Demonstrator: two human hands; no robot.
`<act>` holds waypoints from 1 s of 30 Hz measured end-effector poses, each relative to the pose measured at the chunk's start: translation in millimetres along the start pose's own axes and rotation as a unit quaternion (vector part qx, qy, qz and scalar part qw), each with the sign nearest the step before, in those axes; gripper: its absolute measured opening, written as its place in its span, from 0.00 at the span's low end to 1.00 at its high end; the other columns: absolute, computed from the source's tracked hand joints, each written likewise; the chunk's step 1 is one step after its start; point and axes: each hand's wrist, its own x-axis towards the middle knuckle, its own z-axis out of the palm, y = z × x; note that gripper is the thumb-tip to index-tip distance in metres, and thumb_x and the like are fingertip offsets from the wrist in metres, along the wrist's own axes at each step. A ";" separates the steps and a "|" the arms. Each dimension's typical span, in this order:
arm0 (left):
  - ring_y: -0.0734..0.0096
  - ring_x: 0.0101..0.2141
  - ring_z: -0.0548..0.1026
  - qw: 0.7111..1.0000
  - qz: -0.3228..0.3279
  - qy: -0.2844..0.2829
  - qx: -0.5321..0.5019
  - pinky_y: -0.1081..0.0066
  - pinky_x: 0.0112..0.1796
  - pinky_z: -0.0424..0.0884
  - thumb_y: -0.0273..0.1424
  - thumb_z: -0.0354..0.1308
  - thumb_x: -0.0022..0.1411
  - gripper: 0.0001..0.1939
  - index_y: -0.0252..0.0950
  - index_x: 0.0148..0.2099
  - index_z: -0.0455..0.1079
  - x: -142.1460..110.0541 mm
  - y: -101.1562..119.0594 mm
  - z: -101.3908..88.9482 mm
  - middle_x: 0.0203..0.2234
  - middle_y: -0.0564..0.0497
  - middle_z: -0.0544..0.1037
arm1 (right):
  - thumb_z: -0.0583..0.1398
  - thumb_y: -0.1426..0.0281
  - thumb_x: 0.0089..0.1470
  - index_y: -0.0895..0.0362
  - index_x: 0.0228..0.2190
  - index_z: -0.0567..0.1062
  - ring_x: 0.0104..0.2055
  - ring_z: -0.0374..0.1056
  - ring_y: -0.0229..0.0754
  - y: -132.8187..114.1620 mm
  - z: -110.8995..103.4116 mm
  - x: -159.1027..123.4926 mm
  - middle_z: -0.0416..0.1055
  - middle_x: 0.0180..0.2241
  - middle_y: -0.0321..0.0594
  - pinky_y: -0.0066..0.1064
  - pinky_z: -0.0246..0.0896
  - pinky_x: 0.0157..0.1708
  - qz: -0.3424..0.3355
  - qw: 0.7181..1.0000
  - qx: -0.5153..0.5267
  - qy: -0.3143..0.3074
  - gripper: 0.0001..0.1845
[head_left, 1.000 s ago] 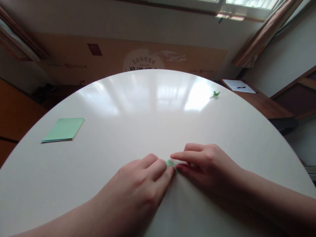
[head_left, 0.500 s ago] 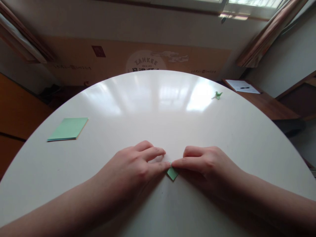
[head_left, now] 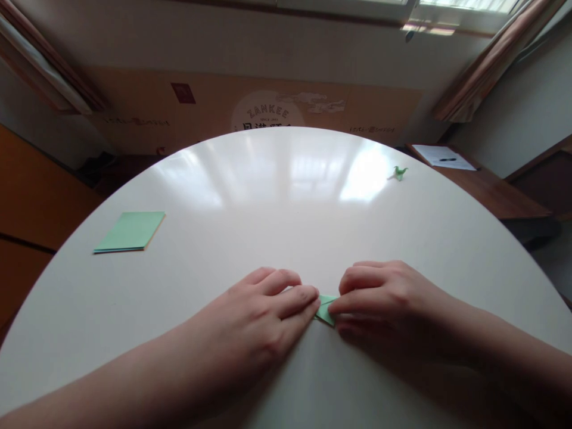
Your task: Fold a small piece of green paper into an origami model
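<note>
A small folded piece of light green origami paper lies on the white table, with a slanting crease or flap edge showing on top. My left hand presses its left end down with closed fingertips, hiding that side. On the other end, my right hand has its fingers curled, the index fingertip on the paper's edge and the thumb hidden below. How much of the paper lies under the fingers cannot be seen.
A stack of square green paper sheets lies at the left of the round white table. Far right stands a small green folded paper crane. Beyond it, a wooden desk bears a white sheet with a pen.
Between my fingers the paper has turned and shifted slightly right, showing a slanting line across it. My right fingers have moved from its upper tip to its right side. The view has shifted slightly.
</note>
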 end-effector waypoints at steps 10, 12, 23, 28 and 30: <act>0.61 0.50 0.72 1.000 -0.014 0.012 -0.009 0.62 0.53 0.67 0.26 0.51 0.72 0.18 0.38 0.61 0.68 1.8 -2.1 2.7 0.50 0.45 0.78 | 0.58 0.69 0.64 0.53 0.39 0.79 0.32 0.69 0.38 3.7 5.6 2.4 0.75 0.33 0.39 0.29 0.61 0.33 -0.039 0.999 -0.022 0.019 0.08; 0.62 0.50 0.73 1.000 -0.004 0.020 -0.015 0.62 0.53 0.68 0.26 0.51 0.72 0.18 0.38 0.61 0.68 2.3 -3.5 2.7 0.51 0.45 0.78 | 0.58 0.70 0.64 0.53 0.38 0.79 0.33 0.69 0.38 4.0 7.8 2.7 0.76 0.33 0.40 0.29 0.62 0.33 -0.039 0.999 -0.020 0.026 0.08; 0.64 0.55 0.71 0.997 0.007 0.002 -0.081 0.66 0.57 0.64 0.26 0.49 0.73 0.16 0.39 0.57 0.72 2.3 -8.2 -4.5 0.53 0.47 0.78 | 0.57 0.72 0.62 0.57 0.34 0.76 0.32 0.70 0.39 -3.5 12.7 5.1 0.75 0.32 0.40 0.29 0.61 0.33 0.038 0.999 -0.002 0.010 0.08; 0.66 0.56 0.70 0.992 -0.001 -0.018 -0.125 0.67 0.58 0.62 0.22 0.50 0.71 0.18 0.42 0.56 0.73 3.2 -9.6 -8.9 0.54 0.51 0.78 | 0.56 0.70 0.63 0.56 0.33 0.77 0.33 0.70 0.40 -9.2 13.4 6.8 0.75 0.33 0.39 0.30 0.61 0.33 0.087 0.996 -0.005 0.000 0.10; 0.67 0.56 0.71 0.990 0.001 -0.028 -0.137 0.67 0.58 0.61 0.22 0.50 0.70 0.19 0.44 0.57 0.72 4.1 -10.3 -9.2 0.53 0.53 0.78 | 0.57 0.70 0.63 0.56 0.33 0.77 0.33 0.70 0.40 -10.3 13.2 6.6 0.75 0.33 0.38 0.30 0.61 0.33 0.098 0.995 -0.002 -0.002 0.09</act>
